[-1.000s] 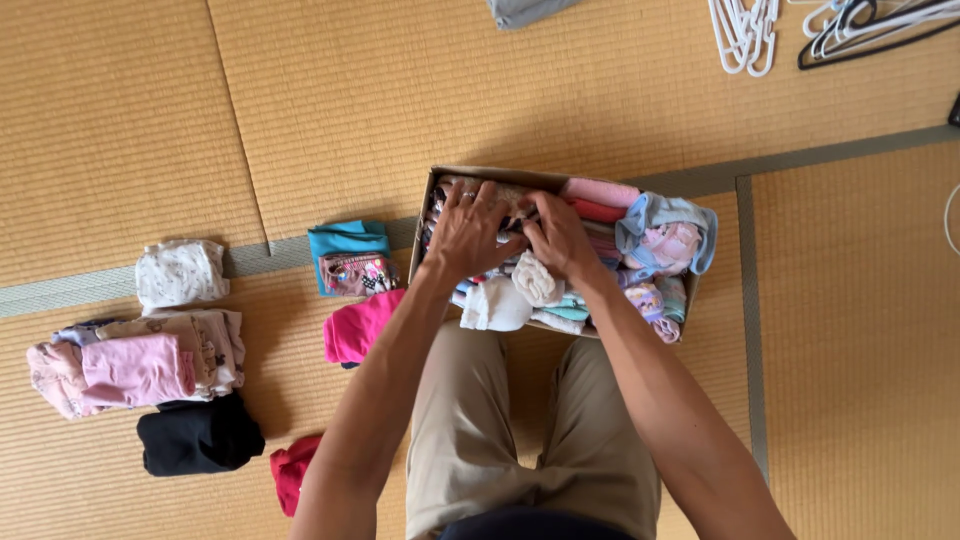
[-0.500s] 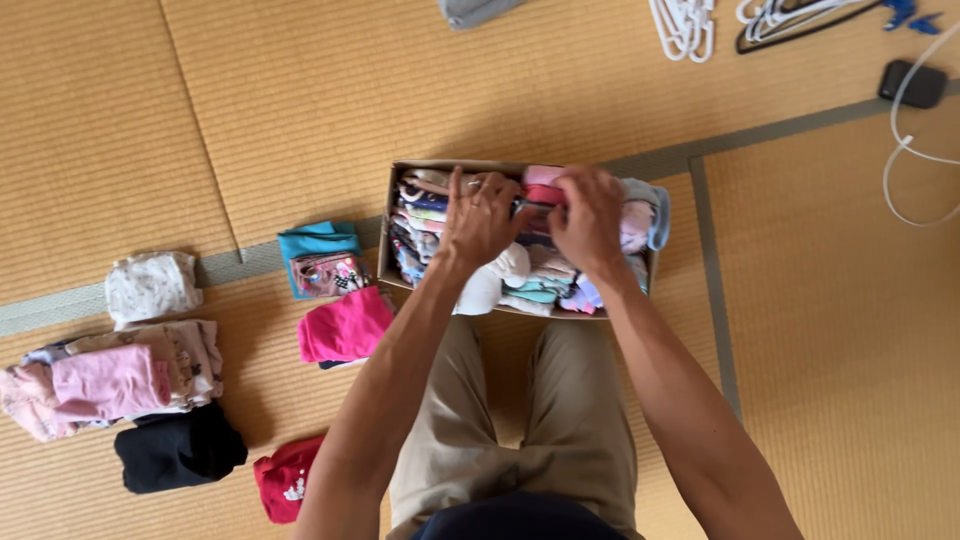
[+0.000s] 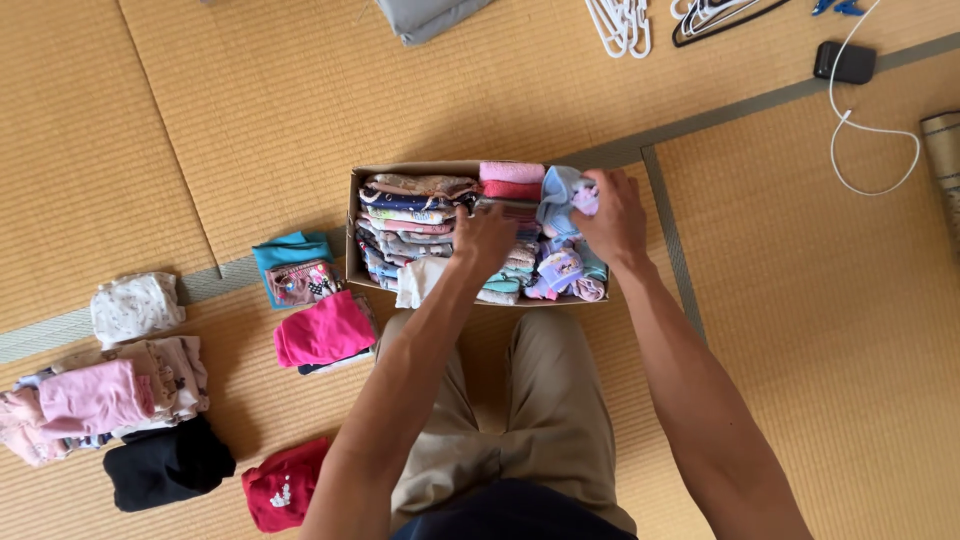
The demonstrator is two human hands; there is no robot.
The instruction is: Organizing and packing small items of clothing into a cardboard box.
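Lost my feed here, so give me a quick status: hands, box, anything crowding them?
Left hand pressed on folded clothes in cardboard box. Right hand gripping light blue garment at box's right end. Folded piles on mat at left, apart from the hands.

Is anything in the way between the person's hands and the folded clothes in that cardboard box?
Nothing visible. Both hands are already in the open-topped cardboard box: the left hand rests on the folded clothes in the middle, and the right hand grips a light blue garment at the box's right end. No lid covers them.
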